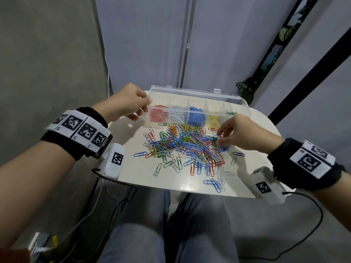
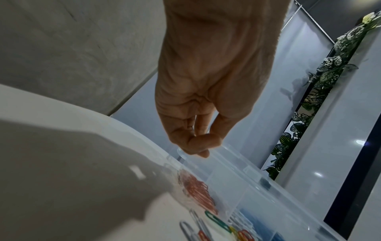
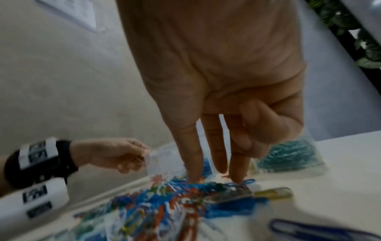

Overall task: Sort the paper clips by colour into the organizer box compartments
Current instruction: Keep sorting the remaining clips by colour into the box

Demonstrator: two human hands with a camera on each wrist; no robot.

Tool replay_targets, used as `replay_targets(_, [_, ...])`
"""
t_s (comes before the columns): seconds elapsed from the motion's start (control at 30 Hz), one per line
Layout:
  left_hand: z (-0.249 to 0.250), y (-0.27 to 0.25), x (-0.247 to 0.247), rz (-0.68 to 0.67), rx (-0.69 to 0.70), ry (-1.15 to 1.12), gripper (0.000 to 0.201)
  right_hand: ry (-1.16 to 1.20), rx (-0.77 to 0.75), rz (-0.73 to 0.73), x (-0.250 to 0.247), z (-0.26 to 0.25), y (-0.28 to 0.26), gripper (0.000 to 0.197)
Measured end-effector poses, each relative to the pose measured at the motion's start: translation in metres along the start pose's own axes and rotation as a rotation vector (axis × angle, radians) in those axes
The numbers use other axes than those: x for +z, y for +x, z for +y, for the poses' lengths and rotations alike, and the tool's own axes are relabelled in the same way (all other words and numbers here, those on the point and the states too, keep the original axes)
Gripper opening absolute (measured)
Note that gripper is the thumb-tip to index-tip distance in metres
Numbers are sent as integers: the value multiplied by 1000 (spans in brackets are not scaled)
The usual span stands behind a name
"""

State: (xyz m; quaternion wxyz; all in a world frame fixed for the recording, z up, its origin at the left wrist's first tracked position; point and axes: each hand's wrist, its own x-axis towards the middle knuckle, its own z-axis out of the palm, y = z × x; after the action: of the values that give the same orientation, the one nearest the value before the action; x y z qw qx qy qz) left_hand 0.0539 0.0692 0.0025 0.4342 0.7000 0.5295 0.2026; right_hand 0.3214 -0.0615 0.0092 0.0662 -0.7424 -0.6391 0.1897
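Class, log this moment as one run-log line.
left hand: holds organizer box corner | right hand: picking in paper clip pile | sorting unfinished

Organizer box (image 1: 197,95) at the far edge of the worktop (image 1: 133,173), loose paper clips (image 1: 186,147) heaped before it, sorted clips inside its compartments

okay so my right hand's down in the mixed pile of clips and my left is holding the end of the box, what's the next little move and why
Probably close the right hand fingertips on one clip and lift it clear of the mixed pile. Those fingers already reach down into the pile's right edge, though blur hides whether a clip is caught. The left hand pinches the organizer box at its left end, steadying it, and its compartments stand open to receive the clip.
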Motion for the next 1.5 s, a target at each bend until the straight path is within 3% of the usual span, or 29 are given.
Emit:
replay_targets(0.1, [0, -1, 0, 2, 5, -1, 22, -38, -5, -26, 9, 1, 4, 31])
replay_targets(0.3, [0, -1, 1, 1, 2, -8, 23, -4, -69, 27, 16, -1, 8, 6])
replay_targets(0.5, [0, 0, 0, -1, 5, -4, 22, 483, 120, 1, 3, 6, 4, 3])
replay_targets(0.67, [0, 0, 0, 3, 3, -8, 22, 737, 178, -70, -11, 11, 0, 9])
replay_targets(0.73, [0, 0, 1, 2, 1, -6, 23, 728, 148, 27, -18, 11, 0, 7])
replay_targets(0.87, [0, 0, 0, 1, -1, 5, 23, 530, 66, 432, -37, 16, 9, 9])
replay_targets(0.97, [1, 0, 0, 3, -2, 7, 23, 388, 58, 537, -47, 24, 20, 10])
replay_targets(1.07, [1, -1, 0, 7, -4, 5, 22, 258, 68, 528, -46, 28, 25, 16])
replay_targets(1.13, [1, -1, 0, 6, -2, 8, 22, 196, 20, 525, -41, 24, 20, 10])
replay_targets(1.2, [1, 0, 0, 6, -1, 12, 22, 134, -52, 411, -32, 16, 12, 7])
replay_targets(1.33, [1, -1, 0, 1, 4, 7, 22, -7, -117, 11, -10, 14, 3, 22])
replay_targets(1.5, [1, -1, 0, 4, 4, 6, 22, -92, -123, -25, 4, 22, 3, 17])
